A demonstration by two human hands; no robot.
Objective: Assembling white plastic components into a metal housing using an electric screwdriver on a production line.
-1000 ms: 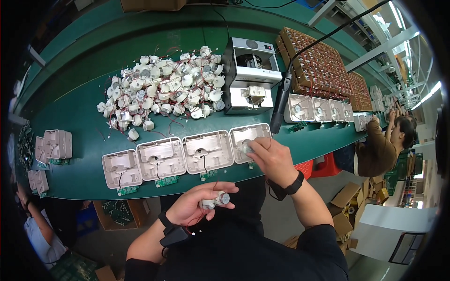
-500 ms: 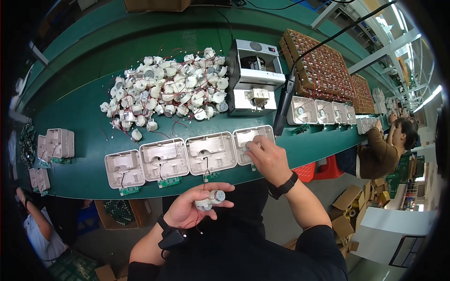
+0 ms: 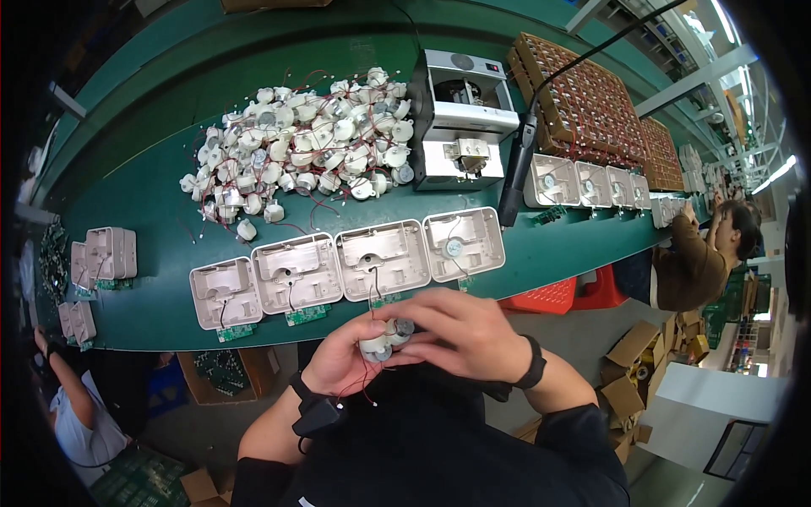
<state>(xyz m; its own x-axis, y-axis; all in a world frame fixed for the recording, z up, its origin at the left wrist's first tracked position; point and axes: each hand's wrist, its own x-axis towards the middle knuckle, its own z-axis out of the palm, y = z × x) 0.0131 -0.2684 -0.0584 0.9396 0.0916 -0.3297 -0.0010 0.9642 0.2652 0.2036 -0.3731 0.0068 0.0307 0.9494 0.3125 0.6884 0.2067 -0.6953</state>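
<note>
Where the green tabletop (image 3: 160,296) runs out to the far left of the machine (image 3: 465,118), I can make out a small stack of pale housings (image 3: 111,253). Next, directly left of the machine, I have a heaped pile of white motors (image 3: 300,148) with red wires trailing over it. Nearer to me than the machine, three open housings (image 3: 296,270) stand in a row to its left.

Closer in again, left of and below the machine, the left hand (image 3: 334,359) is clamped on two motor units (image 3: 376,348), which lie between thumb and fingers with their red leads hanging beneath. The right hand (image 3: 473,338), below the machine, has its fingers against the upper unit on the side away from the left palm; I cannot tell from my feed whether they grip it.

In front of the machine, a fourth housing (image 3: 486,224) has one round motor (image 3: 454,247) inside. Just right of the machine stands a black tool (image 3: 519,173), and beyond it are brown trays (image 3: 583,106) of wired parts.
</note>
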